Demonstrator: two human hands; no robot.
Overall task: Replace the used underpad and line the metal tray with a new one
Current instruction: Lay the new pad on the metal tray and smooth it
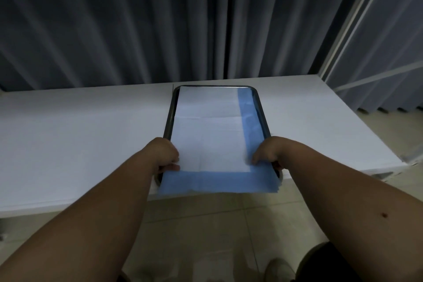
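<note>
Metal tray [169,117] sits on a white table [80,139], long axis running near to far, near end at the table's front edge. Underpad [212,135] lies inside the tray, white centre up, blue border along the right side and the near end. Near blue edge overhangs the tray's near rim and the table edge.

Left hand [166,155] is at the near-left corner, fingers curled, thumb on top of the pad, pinching its edge against the tray rim. Right hand [266,153] is at the near-right corner, fingers curled down onto the blue border, grasping pad there; probably tray rim too, but fingertips are hidden in dim light.

Grey pleated curtain [137,25] hangs behind the table. Tiled floor [206,236] below, a shoe [280,269] at the near edge of view.
</note>
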